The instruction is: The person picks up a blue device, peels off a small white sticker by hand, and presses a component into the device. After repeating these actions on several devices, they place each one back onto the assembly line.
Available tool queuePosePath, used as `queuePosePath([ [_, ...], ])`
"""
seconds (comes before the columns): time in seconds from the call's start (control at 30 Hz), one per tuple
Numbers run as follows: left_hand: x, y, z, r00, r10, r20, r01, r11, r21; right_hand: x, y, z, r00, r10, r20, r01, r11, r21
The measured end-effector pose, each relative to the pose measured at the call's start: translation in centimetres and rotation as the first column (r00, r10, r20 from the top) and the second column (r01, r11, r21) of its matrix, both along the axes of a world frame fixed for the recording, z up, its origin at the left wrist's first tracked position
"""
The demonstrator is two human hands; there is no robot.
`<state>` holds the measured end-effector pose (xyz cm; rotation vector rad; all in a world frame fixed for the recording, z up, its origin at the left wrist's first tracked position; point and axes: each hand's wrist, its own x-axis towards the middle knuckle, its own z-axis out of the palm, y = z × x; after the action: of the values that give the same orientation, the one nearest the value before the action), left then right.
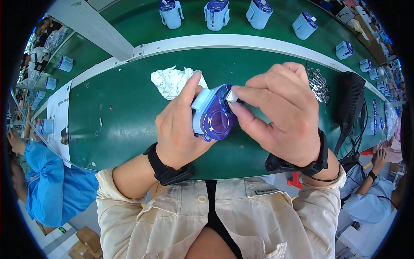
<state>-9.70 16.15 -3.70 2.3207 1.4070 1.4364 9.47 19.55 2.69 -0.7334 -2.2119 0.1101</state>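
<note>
My left hand [176,127] is wrapped round a light blue plastic housing with a see-through purple-blue lid [217,123], held tilted above the green table. A round purple window and a small loop show on its near side. Between thumb and forefinger of my right hand [282,114] is a small white piece [232,96], pinched against the far right part of the lid. Whether the piece is attached there I cannot tell. Just beyond my left hand lies a crumpled white sheet [172,82], partly covered by the fingers.
Several similar blue housings [217,16] stand on the far green surface, past a white rail [241,42]. On the right are a pile of small metal parts [318,85] and a black tool with cables [350,97]. People sit at both sides; a blue sleeve [47,172] is at left.
</note>
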Motion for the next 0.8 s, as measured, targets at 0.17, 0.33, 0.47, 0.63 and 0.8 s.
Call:
queuePosePath([
  [0.17, 0.1, 0.0, 0.2, 0.999, 0.029, -0.034, -0.028, 0.999, 0.041, -0.3, -0.2, -0.6, 1.0, -0.017, 0.01, 0.017, 0.999, 0.042],
  [0.33, 0.1, 0.3, 0.1, 0.991, 0.074, -0.108, -0.066, 0.995, 0.076, -0.9, -1.4, -0.9, 0.986, -0.124, 0.11, 0.111, 0.987, 0.113],
  [0.47, 0.0, 0.5, -0.4, 0.982, 0.095, -0.165, -0.075, 0.99, 0.122, -1.5, -2.5, -0.8, 0.956, -0.212, 0.203, 0.186, 0.972, 0.142],
  [0.63, -0.1, 0.2, 0.4, 0.99, 0.038, -0.136, -0.03, 0.998, 0.061, -0.4, -1.0, 0.0, 0.969, -0.125, 0.212, 0.116, 0.992, 0.054],
  [0.8, -0.3, -0.6, 0.8, 0.985, -0.12, 0.12, 0.139, 0.977, -0.159, 1.1, 1.9, -0.4, 0.918, 0.159, -0.362, -0.363, 0.704, -0.611],
])
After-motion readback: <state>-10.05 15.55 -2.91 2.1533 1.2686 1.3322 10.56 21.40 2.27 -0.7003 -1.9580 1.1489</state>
